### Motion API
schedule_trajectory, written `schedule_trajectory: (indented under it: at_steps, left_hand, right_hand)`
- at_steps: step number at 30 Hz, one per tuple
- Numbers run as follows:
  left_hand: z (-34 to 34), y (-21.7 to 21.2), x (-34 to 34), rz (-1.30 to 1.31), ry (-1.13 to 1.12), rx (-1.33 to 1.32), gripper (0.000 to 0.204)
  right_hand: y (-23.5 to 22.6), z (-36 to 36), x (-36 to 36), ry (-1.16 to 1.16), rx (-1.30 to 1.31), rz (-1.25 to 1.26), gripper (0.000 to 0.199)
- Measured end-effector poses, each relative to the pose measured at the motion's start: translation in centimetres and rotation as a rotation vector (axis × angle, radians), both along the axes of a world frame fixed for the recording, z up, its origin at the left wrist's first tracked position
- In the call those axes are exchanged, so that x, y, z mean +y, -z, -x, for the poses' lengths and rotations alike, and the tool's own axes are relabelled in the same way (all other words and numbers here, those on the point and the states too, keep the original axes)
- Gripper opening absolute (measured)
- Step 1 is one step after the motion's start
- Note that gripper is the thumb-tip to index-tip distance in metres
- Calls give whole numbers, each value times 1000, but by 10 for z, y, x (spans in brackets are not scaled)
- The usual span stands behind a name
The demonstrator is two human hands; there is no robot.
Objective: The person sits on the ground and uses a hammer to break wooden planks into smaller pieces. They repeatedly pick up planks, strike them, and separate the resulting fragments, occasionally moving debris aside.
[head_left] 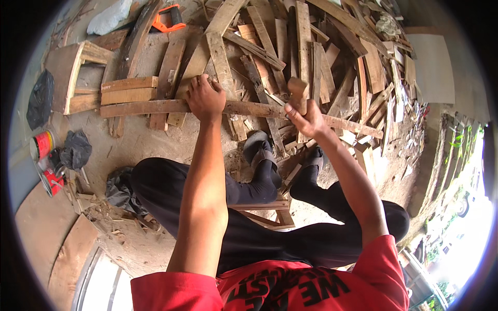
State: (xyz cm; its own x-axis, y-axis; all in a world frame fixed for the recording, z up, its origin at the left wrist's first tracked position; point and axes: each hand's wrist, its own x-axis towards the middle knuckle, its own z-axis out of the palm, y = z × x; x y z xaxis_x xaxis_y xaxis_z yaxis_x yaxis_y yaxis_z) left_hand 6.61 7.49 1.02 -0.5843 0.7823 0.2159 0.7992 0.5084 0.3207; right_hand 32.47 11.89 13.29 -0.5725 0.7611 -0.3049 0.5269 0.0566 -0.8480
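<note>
A long, narrow wooden plank (pixel 249 108) lies crosswise in front of my knees. My left hand (pixel 206 98) is closed over its middle, fingers curled across the far edge. Farther right, my right hand (pixel 309 120) grips a short, worn brown wooden block (pixel 298 89) that sticks up above the plank. Its thumb lies along the near side, and the hand partly covers both plank and block. Whether the block touches the plank, I cannot tell. Short light boards (pixel 129 96) lie against the plank's left part.
Loose wood offcuts (pixel 337 57) are heaped beyond the plank. An orange-and-black saw (pixel 168 19) lies at the far left, near a wooden box frame (pixel 75 78). Cans (pixel 44 145) and black plastic bags (pixel 75 150) sit at left. A low wooden stool (pixel 282 213) shows between my legs.
</note>
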Motion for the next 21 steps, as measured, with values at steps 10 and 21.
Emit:
schedule_trajectory:
  at_steps: [10,21]
  left_hand:
    - [-2,20,-1,-211,-25,-35,24]
    - [0,16,-4,-188,-11,-102,21]
  right_hand:
    - [24,73,-4,-125,93,316,31]
    - [46,57,-4,-319,47,-147,52]
